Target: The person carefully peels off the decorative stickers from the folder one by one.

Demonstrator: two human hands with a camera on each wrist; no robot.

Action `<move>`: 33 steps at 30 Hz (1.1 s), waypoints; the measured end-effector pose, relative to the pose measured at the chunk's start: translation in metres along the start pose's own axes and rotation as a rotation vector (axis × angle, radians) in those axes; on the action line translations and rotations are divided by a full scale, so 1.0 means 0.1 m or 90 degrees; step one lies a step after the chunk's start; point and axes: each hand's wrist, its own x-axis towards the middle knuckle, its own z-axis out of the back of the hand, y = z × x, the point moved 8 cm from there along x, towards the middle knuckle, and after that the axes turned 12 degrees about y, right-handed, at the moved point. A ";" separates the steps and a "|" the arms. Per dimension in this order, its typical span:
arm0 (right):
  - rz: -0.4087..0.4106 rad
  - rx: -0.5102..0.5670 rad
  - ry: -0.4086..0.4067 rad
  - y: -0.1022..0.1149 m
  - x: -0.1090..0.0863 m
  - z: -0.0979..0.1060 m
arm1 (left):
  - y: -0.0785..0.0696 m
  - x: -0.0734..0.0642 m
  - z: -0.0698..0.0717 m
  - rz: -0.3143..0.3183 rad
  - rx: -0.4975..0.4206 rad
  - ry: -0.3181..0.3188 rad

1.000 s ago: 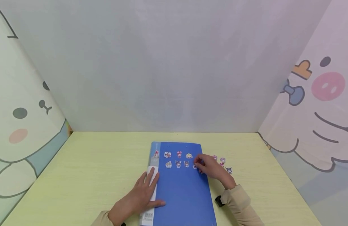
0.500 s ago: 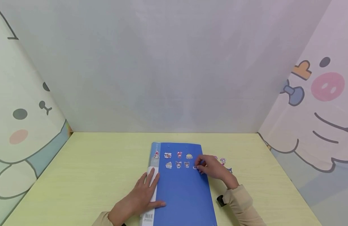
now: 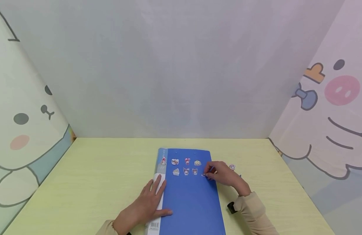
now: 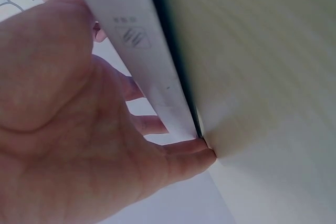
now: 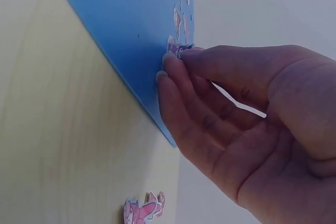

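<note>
A blue folder (image 3: pixel 190 202) lies flat on the table, with two rows of small cartoon stickers on the upper part of its cover. My left hand (image 3: pixel 147 204) rests with spread fingers on the white label along its spine; in the left wrist view, fingertips touch the spine's edge. At the cover's right edge my right hand (image 3: pixel 223 173) pinches a cartoon sticker (image 5: pixel 173 47) between thumb and fingertips. In the head view only a sliver of that sticker shows. Beside it in the lower row is a sticker of an eared figure (image 3: pixel 195 171).
Loose stickers lie on the pale yellow table (image 3: pixel 104 169) right of the folder, partly hidden by my right hand; one is a purple-haired figure (image 3: pixel 232 167), another a pink figure (image 5: pixel 137 212). A grey curtain (image 3: pixel 175 71) stands behind the table.
My right hand has shifted slightly right and down while pinching the sticker, which now shows as a thinner sliver. The hand covers more of the loose stickers. The left hand stays in place.
</note>
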 end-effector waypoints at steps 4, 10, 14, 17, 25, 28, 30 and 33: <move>0.005 -0.002 -0.006 0.00 0.00 0.00 | -0.01 0.00 0.00 -0.001 0.006 -0.002; 0.013 -0.009 -0.011 0.00 0.00 0.01 | -0.01 0.00 0.00 0.002 0.007 0.001; 0.010 -0.015 -0.015 0.00 -0.03 0.03 | -0.01 0.01 -0.01 0.001 0.008 0.000; 0.007 -0.019 -0.022 -0.02 -0.05 0.07 | -0.02 0.01 -0.02 0.004 0.007 -0.001; -0.006 -0.027 -0.046 -0.08 -0.13 0.19 | -0.02 0.00 -0.02 0.013 -0.008 0.005; -0.026 -0.024 -0.051 -0.12 -0.17 0.23 | -0.02 -0.01 -0.02 0.013 -0.009 0.007; -0.036 -0.024 -0.055 -0.14 -0.19 0.25 | -0.02 -0.01 -0.02 0.013 -0.011 0.007; -0.049 -0.025 -0.057 -0.16 -0.23 0.29 | -0.02 0.00 -0.02 0.012 -0.012 0.007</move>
